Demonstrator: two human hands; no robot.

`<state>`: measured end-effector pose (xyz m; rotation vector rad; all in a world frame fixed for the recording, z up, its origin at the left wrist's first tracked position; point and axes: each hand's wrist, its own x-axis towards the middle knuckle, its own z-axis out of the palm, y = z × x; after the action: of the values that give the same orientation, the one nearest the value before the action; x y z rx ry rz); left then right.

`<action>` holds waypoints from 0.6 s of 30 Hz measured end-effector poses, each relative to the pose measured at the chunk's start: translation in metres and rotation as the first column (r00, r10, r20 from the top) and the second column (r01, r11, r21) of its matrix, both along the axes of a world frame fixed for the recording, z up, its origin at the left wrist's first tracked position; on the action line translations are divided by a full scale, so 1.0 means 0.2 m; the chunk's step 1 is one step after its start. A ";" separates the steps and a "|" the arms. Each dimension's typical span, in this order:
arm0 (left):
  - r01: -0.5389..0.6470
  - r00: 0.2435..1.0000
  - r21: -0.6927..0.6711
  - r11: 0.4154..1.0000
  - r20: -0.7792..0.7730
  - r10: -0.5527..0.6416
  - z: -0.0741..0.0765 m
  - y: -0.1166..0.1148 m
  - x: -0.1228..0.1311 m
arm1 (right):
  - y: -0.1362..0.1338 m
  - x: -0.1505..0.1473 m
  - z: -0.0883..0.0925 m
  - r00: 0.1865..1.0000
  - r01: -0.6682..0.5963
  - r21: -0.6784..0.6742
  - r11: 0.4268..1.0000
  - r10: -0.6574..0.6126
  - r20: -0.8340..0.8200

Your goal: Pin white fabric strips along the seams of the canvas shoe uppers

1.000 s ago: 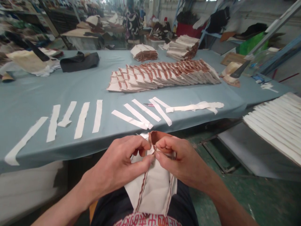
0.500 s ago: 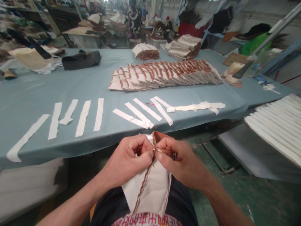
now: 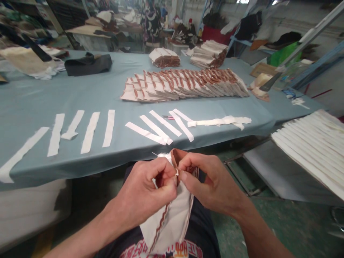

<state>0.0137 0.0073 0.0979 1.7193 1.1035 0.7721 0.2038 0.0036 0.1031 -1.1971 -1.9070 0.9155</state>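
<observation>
A cream fabric piece with wavy brown seam edges lies over my lap, its brown, leather-like side folded over at the top. My left hand is closed in a pinch on the seam near the top end. Right beside it, my right hand pinches the same seam from the other side. A small white bit shows between the fingertips; whether it is thread or tape I cannot tell. The fingers hide part of the seam.
White fabric strips lie along the near side of the blue-covered table, close to red-handled snips. Farther back stretches a fanned row of similar brown-edged pieces. White folded material is at the right. A person is in the background.
The view has shifted slightly, so the table items sit a little farther left. Both hands remain pinched at the seam, with the white bit between them now showing more.
</observation>
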 end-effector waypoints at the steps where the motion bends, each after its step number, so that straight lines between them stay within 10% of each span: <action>1: 0.002 1.000 0.033 0.999 -0.016 -0.001 0.00 0.00 0.00 | 0.00 0.00 0.00 1.000 0.000 -0.005 1.000 0.000 0.006; 11: 0.040 0.991 0.380 0.924 -0.131 0.010 0.01 0.00 -0.02 | 0.00 -0.01 0.02 1.000 0.015 -0.101 0.995 -0.016 -0.006; 18: 0.155 0.971 0.308 0.939 -0.221 -0.088 0.03 0.03 -0.07 | -0.01 -0.03 0.03 0.994 0.015 -0.041 0.999 -0.010 0.108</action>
<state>-0.0006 0.0134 0.1045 2.1651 1.0341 0.7407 0.1979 0.0009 0.1083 -1.3048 -1.9714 0.9042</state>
